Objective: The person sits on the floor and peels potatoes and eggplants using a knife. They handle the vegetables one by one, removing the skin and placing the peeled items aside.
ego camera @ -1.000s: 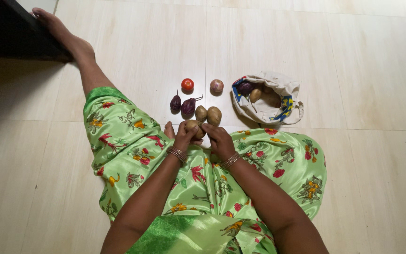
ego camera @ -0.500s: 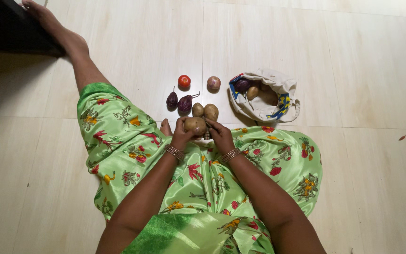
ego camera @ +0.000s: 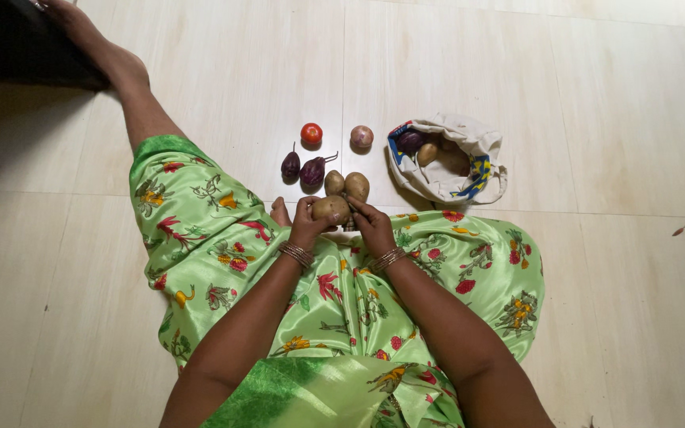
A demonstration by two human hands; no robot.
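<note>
Potato (ego camera: 331, 208) in hand is the centre of this moment: the left hand (ego camera: 308, 224) wraps it from the left with its fingers (ego camera: 308, 208) curled over the top, while the right hand (ego camera: 373, 226) meets it from the right, fingertips pressed to its end. Both hands are clenched on it, low over the lap, just above the green floral skirt (ego camera: 223, 238) at the near edge of the floor tiles (ego camera: 596, 119).

Compared with a second ago the potato has been lifted slightly and turned, so more of its tan skin faces up, and the right hand has closed in nearer to it. Over the last half second almost nothing has shifted. Judging by that, the potato is being held and looked over rather than set down.

Just beyond the hands, two more potatoes (ego camera: 346, 185) lie side by side on the floor, touching. To their left are two small purple aubergines (ego camera: 303, 169) with stems. Farther off sit a red tomato (ego camera: 311, 132) and, to its right, a pinkish onion (ego camera: 361, 136). To the right lies an open cloth bag (ego camera: 477, 143) with a blue and yellow patterned lining, with a purple vegetable and pale potatoes inside. These floor items have kept their places.
</note>
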